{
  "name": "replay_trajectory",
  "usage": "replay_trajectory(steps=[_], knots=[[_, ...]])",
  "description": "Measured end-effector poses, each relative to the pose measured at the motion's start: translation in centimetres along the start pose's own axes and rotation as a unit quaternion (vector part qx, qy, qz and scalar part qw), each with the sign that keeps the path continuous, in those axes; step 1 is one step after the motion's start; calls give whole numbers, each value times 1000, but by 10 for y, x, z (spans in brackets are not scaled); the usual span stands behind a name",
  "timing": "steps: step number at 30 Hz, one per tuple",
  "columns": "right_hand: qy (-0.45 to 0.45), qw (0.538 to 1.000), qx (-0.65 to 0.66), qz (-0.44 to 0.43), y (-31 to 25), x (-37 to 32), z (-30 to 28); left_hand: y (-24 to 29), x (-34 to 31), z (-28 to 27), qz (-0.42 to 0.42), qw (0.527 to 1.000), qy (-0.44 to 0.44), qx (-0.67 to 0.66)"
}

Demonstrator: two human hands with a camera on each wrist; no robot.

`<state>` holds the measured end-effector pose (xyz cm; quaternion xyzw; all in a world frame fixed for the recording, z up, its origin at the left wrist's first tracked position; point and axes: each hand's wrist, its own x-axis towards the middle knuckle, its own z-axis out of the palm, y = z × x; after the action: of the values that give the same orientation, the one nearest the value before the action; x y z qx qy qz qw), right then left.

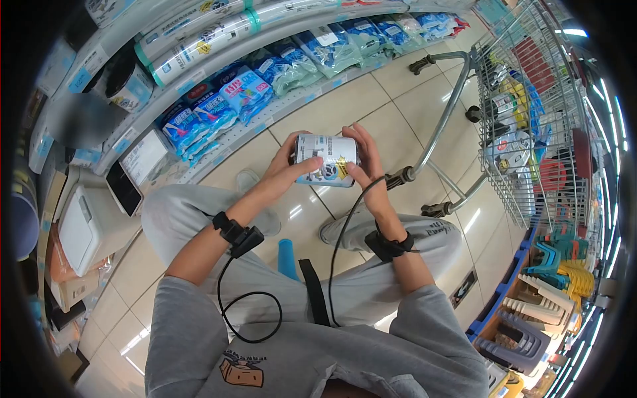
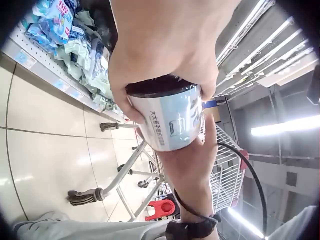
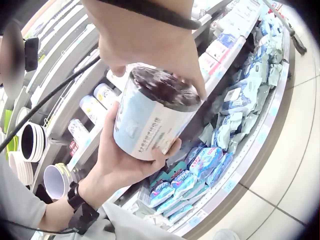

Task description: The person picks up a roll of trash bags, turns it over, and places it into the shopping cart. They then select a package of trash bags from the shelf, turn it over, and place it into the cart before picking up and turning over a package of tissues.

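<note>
A wrapped cylindrical tub [image 1: 326, 160] with a white and pale blue label and dark ends lies sideways between both hands in the head view. The left hand [image 1: 286, 174] grips its left end, thumb on the label. On the other end, the right hand [image 1: 369, 166] has its thumb near the yellow mark and its fingers round the far side. The left wrist view shows the tub [image 2: 172, 120] with a hand at each end. In the right wrist view, shiny film covers the dark end of the tub [image 3: 152, 112].
Shelves with blue packs [image 1: 245, 93] run along the left and top. A metal shopping cart [image 1: 524, 119] holding goods stands at the right. Stacked plastic stools [image 1: 531, 318] are at lower right. A phone [image 1: 124, 188] lies on the lower shelf. Cables hang from both wrists.
</note>
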<state>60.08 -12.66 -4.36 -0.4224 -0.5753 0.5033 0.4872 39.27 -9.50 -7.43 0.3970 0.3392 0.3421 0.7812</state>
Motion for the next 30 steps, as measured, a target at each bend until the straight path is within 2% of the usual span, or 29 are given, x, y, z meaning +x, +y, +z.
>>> replay_trajectory(steps=[1, 3, 4, 6, 7, 8, 9, 10, 11, 13, 14, 16, 19, 23, 25, 26, 28, 30], knots=[[2, 1000, -1, 0, -1, 0, 0, 0, 1, 2, 86, 993, 17, 81], [41, 996, 4, 80, -2, 0, 2, 1, -2, 7, 109, 990, 37, 80], [44, 996, 6, 79, 0, -1, 3, 3, -4, 11, 132, 986, 59, 81], [29, 984, 76, 159, 5, -4, 5, 7, -5, 14, 153, 982, 48, 96], [32, 984, 80, 158, 6, -4, 5, 8, -6, 15, 174, 978, 41, 107], [30, 989, 73, 124, 6, -4, 4, 5, -5, 13, 171, 978, 39, 109], [27, 993, 65, 92, 6, -3, 3, 4, -4, 12, 161, 985, 25, 56], [28, 993, 67, 93, 8, -3, 0, 2, -2, 11, 153, 988, 11, 2], [38, 995, 57, 79, 12, -3, -4, 1, -1, 8, 151, 988, 11, 3], [69, 995, 40, 62, 11, -5, -5, 11, -3, 7, 60, 997, -43, -2], [70, 995, 39, 62, 12, -6, -6, 15, -2, 4, 59, 997, -43, -3], [63, 995, 55, 48, 14, -7, -6, 22, -2, -1, 24, 988, -109, 104], [40, 998, 19, 46, 10, -8, -1, 24, -7, 3, 2, 977, -152, 149], [38, 998, 42, 42, 2, -6, 8, 10, -7, 0, -1, 986, -109, 123], [30, 996, 47, 73, 2, -4, 11, 7, -5, 0, -42, 997, -31, -48], [30, 996, 46, 73, 4, -3, 12, 6, -2, -1, -41, 998, -32, -48], [20, 994, -37, 106, 16, -4, 12, 5, 3, -5, -29, 991, -10, -128], [8, 993, -43, 114, 26, -5, 13, 2, 6, -6, -13, 993, 7, -117]])
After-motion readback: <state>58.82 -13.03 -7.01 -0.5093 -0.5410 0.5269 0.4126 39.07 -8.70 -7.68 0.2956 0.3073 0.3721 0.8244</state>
